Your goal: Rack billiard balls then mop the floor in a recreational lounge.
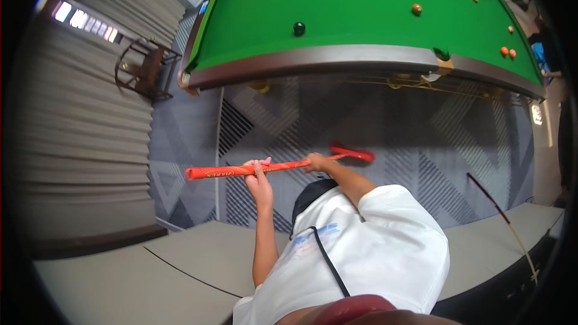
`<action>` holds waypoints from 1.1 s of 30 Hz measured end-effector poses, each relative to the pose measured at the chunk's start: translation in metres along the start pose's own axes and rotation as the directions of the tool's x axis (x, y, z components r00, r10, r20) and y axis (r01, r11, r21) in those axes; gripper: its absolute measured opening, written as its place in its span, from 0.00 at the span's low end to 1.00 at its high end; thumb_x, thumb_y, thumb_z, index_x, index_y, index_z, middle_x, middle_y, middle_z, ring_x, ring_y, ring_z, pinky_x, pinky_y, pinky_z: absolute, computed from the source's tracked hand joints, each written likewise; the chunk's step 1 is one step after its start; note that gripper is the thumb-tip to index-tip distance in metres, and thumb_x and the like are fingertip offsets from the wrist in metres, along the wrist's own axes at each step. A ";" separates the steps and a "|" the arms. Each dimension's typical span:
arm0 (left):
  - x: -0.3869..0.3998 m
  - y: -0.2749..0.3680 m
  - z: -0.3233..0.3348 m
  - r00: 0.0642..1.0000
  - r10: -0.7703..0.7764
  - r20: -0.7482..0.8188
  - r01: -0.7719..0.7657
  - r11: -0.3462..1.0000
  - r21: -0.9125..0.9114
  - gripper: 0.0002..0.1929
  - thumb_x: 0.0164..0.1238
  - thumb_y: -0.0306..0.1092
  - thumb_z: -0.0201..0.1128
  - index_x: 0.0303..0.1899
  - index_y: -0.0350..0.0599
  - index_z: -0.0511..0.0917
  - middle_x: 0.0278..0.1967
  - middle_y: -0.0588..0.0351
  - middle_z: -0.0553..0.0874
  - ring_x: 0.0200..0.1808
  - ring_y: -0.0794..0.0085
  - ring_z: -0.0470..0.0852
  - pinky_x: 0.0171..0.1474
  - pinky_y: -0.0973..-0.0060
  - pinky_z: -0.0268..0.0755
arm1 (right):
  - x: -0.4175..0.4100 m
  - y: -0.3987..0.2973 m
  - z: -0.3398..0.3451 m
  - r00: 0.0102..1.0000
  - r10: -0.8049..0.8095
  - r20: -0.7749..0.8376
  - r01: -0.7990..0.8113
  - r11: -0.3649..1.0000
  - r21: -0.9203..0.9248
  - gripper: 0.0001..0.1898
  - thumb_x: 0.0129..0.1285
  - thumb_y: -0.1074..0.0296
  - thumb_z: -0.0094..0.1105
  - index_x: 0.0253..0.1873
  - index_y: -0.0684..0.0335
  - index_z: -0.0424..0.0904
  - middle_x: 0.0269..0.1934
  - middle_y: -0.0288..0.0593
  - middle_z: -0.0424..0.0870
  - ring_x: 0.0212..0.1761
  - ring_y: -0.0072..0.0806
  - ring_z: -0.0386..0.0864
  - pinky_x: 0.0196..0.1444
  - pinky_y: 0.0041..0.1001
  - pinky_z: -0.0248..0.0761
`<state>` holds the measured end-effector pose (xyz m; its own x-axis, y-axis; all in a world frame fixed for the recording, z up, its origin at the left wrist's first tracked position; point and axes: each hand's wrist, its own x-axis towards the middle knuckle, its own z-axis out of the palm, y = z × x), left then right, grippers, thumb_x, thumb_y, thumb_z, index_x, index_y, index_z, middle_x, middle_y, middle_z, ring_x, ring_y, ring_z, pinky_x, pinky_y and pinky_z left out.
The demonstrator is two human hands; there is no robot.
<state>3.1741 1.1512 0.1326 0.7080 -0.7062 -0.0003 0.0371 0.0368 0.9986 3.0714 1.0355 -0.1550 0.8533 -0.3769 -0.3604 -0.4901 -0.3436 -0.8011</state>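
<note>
A bright orange-red pole [286,166], bearing writing, runs across in front of my body. My left hand [259,181] holds it near its upper end, with the thumb laid over the shaft. Farther down the pole, my right hand [317,162] is wrapped around it. At the lower end is a red crosspiece [354,152], like a broom or mop head, blurred over the patterned carpet [289,122]. Whether it touches the carpet I cannot tell.
A green-topped snooker table [361,31] stands ahead, with a black ball [299,28], a brown ball [417,9] and several others. A wooden chair [149,70] is by the curtain [86,140]. A cue [501,214] leans at right. Another person [540,56] is at far right.
</note>
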 end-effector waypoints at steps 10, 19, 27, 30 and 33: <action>0.201 0.169 0.011 0.948 0.277 0.154 -0.293 0.952 0.090 0.16 0.73 0.41 0.48 0.53 0.46 0.56 0.34 0.52 0.72 0.33 0.61 0.80 0.45 0.59 0.76 | 0.017 0.050 -0.024 0.944 0.308 -0.121 -0.319 0.944 -0.086 0.16 0.51 0.55 0.63 0.43 0.52 0.76 0.44 0.43 0.82 0.50 0.42 0.77 0.50 0.43 0.68; 0.557 0.188 -0.041 0.635 0.143 0.760 -0.311 0.947 0.081 0.33 0.67 0.32 0.55 0.67 0.52 0.45 0.56 0.44 0.69 0.42 0.62 0.80 0.44 0.71 0.74 | 0.053 -0.088 -0.120 0.579 0.535 -0.616 -0.412 0.843 0.345 0.15 0.51 0.49 0.60 0.31 0.55 0.73 0.29 0.48 0.80 0.36 0.44 0.78 0.43 0.40 0.61; 0.753 0.044 -0.035 0.813 0.205 0.545 -0.068 0.963 -0.261 0.40 0.63 0.31 0.59 0.69 0.49 0.39 0.64 0.48 0.62 0.53 0.55 0.75 0.53 0.65 0.69 | 0.113 -0.328 -0.143 0.342 0.757 -0.557 -0.773 0.564 0.290 0.27 0.48 0.37 0.61 0.34 0.61 0.77 0.21 0.53 0.79 0.26 0.52 0.79 0.33 0.43 0.73; 0.798 -0.018 -0.056 0.856 0.197 0.479 0.051 0.889 -0.455 0.37 0.65 0.33 0.59 0.69 0.49 0.44 0.62 0.48 0.65 0.50 0.55 0.77 0.52 0.65 0.70 | 0.158 -0.400 -0.137 0.325 0.853 -0.408 -0.823 0.467 0.322 0.30 0.49 0.34 0.58 0.40 0.60 0.75 0.22 0.54 0.79 0.29 0.52 0.79 0.35 0.44 0.72; 0.861 -0.067 -0.064 0.836 0.188 0.516 0.047 0.912 -0.408 0.36 0.65 0.34 0.59 0.69 0.48 0.46 0.61 0.49 0.66 0.49 0.58 0.78 0.50 0.66 0.71 | 0.194 -0.452 -0.116 0.411 0.837 -0.361 -0.798 0.522 0.302 0.29 0.53 0.37 0.53 0.46 0.60 0.71 0.23 0.55 0.79 0.29 0.51 0.79 0.32 0.44 0.72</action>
<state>3.8267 0.5857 0.0621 0.2349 -0.9482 0.2140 0.3553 0.2887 0.8890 3.4374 1.0185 0.1927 -0.1233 -0.7529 -0.6464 -0.8828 0.3807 -0.2750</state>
